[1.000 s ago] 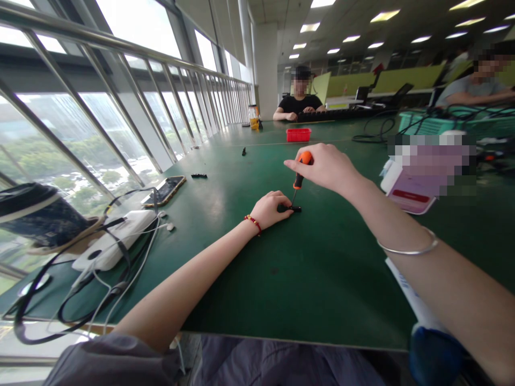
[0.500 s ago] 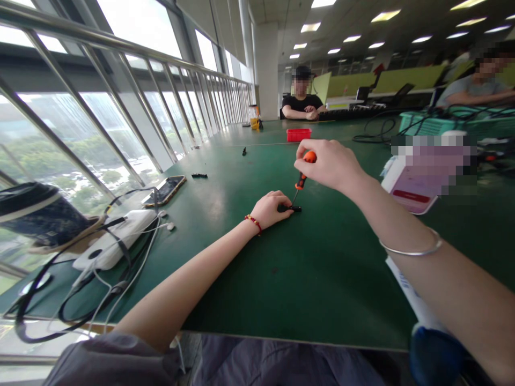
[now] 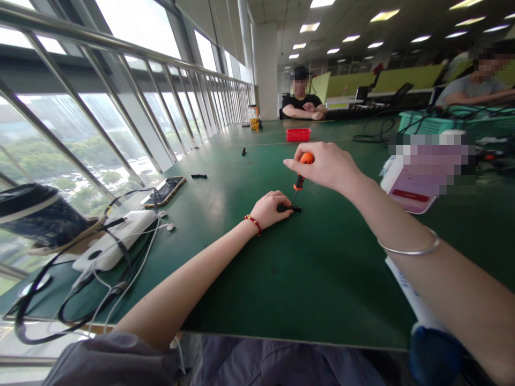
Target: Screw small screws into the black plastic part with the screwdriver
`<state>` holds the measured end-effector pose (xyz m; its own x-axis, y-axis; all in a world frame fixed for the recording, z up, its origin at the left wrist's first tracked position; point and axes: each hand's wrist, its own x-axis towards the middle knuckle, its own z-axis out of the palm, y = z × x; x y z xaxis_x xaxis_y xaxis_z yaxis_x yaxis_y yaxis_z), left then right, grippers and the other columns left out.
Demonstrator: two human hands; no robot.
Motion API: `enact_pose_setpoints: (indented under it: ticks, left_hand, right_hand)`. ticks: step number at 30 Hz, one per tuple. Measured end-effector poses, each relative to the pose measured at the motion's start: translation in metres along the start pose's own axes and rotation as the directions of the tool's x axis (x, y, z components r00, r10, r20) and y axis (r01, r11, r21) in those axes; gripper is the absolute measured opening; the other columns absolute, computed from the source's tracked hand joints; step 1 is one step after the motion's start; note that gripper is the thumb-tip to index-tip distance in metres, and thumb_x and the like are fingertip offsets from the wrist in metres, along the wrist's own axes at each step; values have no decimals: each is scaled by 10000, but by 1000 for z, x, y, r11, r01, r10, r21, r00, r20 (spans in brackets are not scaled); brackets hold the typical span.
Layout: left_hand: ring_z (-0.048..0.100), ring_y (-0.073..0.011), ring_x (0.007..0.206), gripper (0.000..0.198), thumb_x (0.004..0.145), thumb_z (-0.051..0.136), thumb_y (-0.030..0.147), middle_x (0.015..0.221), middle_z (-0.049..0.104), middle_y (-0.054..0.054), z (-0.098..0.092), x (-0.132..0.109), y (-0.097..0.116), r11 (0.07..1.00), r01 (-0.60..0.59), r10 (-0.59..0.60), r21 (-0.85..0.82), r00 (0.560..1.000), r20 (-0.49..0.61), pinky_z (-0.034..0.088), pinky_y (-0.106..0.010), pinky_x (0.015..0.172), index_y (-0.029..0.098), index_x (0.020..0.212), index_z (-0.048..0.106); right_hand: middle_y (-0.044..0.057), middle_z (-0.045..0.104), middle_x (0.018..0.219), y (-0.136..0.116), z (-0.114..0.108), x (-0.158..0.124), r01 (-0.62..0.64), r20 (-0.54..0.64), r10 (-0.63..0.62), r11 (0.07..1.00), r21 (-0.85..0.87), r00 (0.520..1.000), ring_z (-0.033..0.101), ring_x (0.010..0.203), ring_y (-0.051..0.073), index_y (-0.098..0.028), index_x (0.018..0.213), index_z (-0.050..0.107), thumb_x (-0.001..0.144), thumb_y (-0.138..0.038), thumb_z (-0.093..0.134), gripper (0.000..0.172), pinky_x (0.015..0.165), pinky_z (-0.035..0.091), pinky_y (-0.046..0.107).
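Observation:
My left hand [image 3: 270,209] rests on the green table, its fingers closed on a small black part [image 3: 295,209] that lies flat and sticks out to the right of the fingertips. Above and to the right, my right hand [image 3: 328,165] grips the orange end of a screwdriver [image 3: 299,182] with an orange and black handle. The screwdriver leans slightly, and its thin shaft points down to the black part. Whether its tip sits in a screw is too small to tell. My right thumb is stretched out to the left of the handle.
A red tray [image 3: 298,134] stands farther back on the green table [image 3: 257,289]. Two small black pieces, a phone [image 3: 164,191], a white power bank [image 3: 115,239], cables and a cup [image 3: 40,214] are on the left. To the right are a propped phone [image 3: 418,179] and a teal basket [image 3: 410,123].
My right thumb has loosened and stretched out leftward from the screwdriver handle, and the handle has shifted slightly left. My left hand and the black part stay put.

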<state>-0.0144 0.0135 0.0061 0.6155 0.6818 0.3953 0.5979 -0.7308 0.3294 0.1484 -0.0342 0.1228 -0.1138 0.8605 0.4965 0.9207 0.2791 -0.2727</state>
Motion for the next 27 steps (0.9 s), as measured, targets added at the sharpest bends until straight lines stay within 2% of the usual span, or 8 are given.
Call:
enact_pose_setpoints:
  ticks: [3,5,8,14,17,19,24,27]
  left_hand:
    - [571,-188,852,119,751,624,281,881,630,-37,0,0,0,1000,-3,3,-2,1000,-1,472,-311,794,177,805,642]
    - [569,-188,848,124,751,623,286,876,627,-37,1,0,-1,1000,-7,7,-1,1000,-2,471,-309,788,174,803,640]
    - [567,-184,844,124,751,623,287,875,624,-35,1,0,-1,1000,-11,11,2,1000,-6,469,-302,780,174,801,639]
    - [568,-178,836,115,753,620,286,878,623,-31,1,0,-1,1000,-3,3,11,1000,0,468,-294,774,180,793,640]
    - [569,-179,844,115,751,622,286,882,625,-30,1,0,-1,1000,3,-3,12,1000,2,468,-296,782,182,798,640]
    - [570,-181,850,119,750,623,286,885,627,-32,1,0,-1,1000,2,-2,11,1000,0,468,-298,786,180,801,639]
    - [569,-181,849,118,753,621,288,884,627,-32,1,0,-1,1000,5,-4,9,1000,-3,470,-296,779,181,797,640]
    - [568,-178,851,116,755,622,291,882,627,-27,1,0,-1,1000,12,-12,7,1000,-2,471,-294,788,184,795,639]
  right_hand:
    - [33,623,703,1,1,1,2,6,-2,1000,8,1000,534,637,186,-233,752,619,772,-506,509,295,550,328,285]
    - [22,630,730,2,2,1,7,-15,-7,1000,15,1000,533,631,178,-238,855,618,732,-443,570,244,545,328,275]
    - [18,637,767,2,1,1,18,-40,-18,1000,0,999,535,629,175,-243,949,602,690,-408,614,307,544,328,271]
    - [47,626,695,3,-1,1,-5,-43,2,998,-66,999,553,675,207,-233,758,646,815,-499,457,332,573,341,299]
    - [36,644,758,4,-1,1,3,-51,-5,999,-41,999,550,677,194,-241,901,647,774,-408,525,243,574,339,290]
    - [29,647,785,4,-1,2,7,-25,-8,1000,-10,1000,539,652,179,-241,962,629,754,-383,541,267,566,333,281]
    - [42,628,722,3,-1,1,11,-8,-11,1000,-1,1000,535,656,182,-221,774,636,817,-483,454,322,565,327,285]
    - [34,638,755,3,0,2,26,-33,-27,1000,-10,999,538,668,179,-229,830,630,798,-417,497,233,569,328,282]
